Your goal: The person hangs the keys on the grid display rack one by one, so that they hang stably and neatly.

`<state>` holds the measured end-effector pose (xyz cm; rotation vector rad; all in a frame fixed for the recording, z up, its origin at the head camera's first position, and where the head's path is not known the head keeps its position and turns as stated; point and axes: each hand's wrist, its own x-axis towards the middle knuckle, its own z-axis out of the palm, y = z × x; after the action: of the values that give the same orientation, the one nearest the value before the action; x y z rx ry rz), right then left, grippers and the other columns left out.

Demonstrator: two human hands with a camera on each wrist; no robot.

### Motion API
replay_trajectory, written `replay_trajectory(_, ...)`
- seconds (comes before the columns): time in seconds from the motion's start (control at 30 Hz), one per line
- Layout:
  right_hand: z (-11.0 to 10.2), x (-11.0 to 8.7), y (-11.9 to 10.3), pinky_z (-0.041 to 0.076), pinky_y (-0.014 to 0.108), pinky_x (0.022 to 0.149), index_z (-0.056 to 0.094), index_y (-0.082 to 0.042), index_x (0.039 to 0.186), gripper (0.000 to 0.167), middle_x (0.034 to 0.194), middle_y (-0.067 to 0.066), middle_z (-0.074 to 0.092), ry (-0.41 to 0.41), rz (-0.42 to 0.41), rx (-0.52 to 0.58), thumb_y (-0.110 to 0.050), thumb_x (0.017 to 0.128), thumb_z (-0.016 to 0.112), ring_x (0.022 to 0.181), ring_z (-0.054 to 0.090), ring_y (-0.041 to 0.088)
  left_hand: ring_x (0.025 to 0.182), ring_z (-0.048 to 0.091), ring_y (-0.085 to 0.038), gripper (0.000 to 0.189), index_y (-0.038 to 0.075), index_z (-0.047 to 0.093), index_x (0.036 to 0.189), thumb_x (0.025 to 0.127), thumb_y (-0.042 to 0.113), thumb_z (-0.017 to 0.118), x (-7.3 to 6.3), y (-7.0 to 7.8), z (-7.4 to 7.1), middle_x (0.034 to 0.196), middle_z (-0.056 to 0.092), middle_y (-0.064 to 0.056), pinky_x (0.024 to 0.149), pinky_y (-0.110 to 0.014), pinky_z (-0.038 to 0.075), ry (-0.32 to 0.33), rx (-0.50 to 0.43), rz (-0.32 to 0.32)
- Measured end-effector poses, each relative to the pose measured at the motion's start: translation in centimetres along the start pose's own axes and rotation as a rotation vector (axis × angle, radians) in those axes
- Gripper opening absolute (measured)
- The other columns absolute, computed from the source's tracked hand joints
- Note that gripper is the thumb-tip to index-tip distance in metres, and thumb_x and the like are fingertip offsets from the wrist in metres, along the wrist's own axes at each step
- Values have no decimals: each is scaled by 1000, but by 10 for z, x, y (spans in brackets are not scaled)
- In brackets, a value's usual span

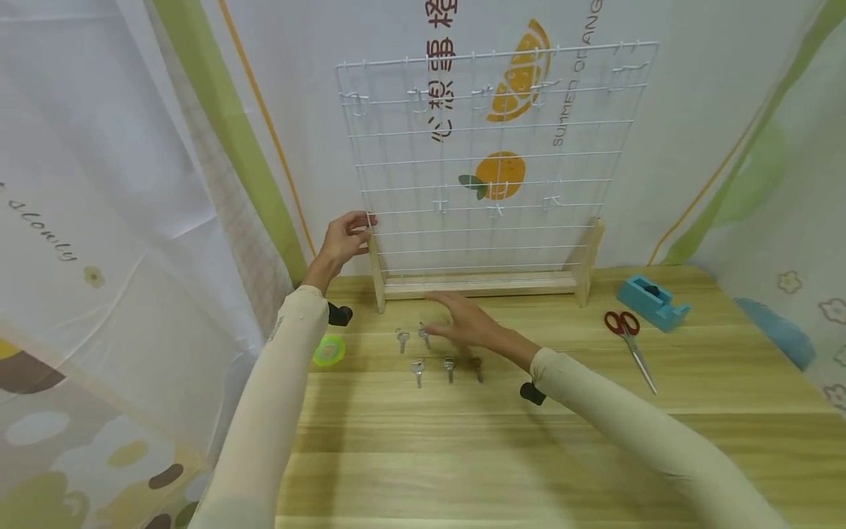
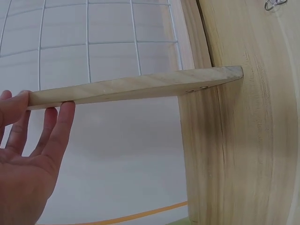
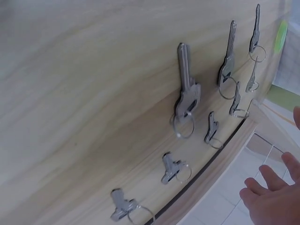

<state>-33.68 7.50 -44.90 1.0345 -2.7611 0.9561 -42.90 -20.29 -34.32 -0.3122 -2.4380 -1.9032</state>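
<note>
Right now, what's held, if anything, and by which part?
The left wooden post, pinched near its upper end between the thumb and fingers of the left hand. The right hand holds nothing.

**Site: draped table corner, type of room uncertain**

I work indoors at a wood-grain table (image 1: 463, 455), with cloth (image 1: 297, 110) hung behind it and at both sides. The cloth looks domestic: a printed orange (image 1: 505, 175), flowers and lettering (image 1: 571, 81). On the tabletop I note a wire rack (image 1: 423, 162) like a shop's, keys (image 1: 449, 369), scissors (image 1: 632, 344) and a tape dispenser (image 1: 651, 303), as on a desk. Home, shop or studio: I cannot tell.
</note>
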Motion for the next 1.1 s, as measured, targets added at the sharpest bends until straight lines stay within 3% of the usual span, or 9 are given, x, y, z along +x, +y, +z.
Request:
replay_trajectory(0.4,22,20,1,46,49,117,56,-1,146,54,149,16,58,-36,-26,80,-20,99,75,140,52,35,136,55,-31,42,1,58,146,104,-4,57,3,-3,-3,149,57,-17,106,-52,55,-8,-30,-39)
replay_trajectory(0.67,38,37,-2,54,45,109,65,-1,135,41,135,15,68,-75,20,111,-12,97,76,126,64,31,135,57,-30,40,1,61,143,103,-4,58,6,0,-3,151,56,-13,105,-49,56,-1,-33,-79)
replay_trajectory(0.87,49,45,-7,57,43,105,67,-2,132,37,129,14,71,-101,58,123,-14,98,75,121,67,30,136,55,-29,41,3,61,145,104,-3,58,4,3,-2,153,55,-12,106,-49,55,7,-50,-104)
replay_trajectory(1.0,53,48,-10,57,42,104,67,0,131,36,126,16,72,-109,78,142,-11,98,75,119,68,31,139,52,-32,42,-1,58,146,104,-5,56,-2,14,-1,154,53,-14,108,-51,52,-4,-70,-127)
replay_trajectory(1.1,54,50,-11,58,41,104,68,1,130,34,125,16,72,-113,84,140,-8,97,74,118,68,31,138,54,-30,40,0,61,143,104,-4,57,0,12,-1,154,54,-12,107,-50,54,7,-67,-128)
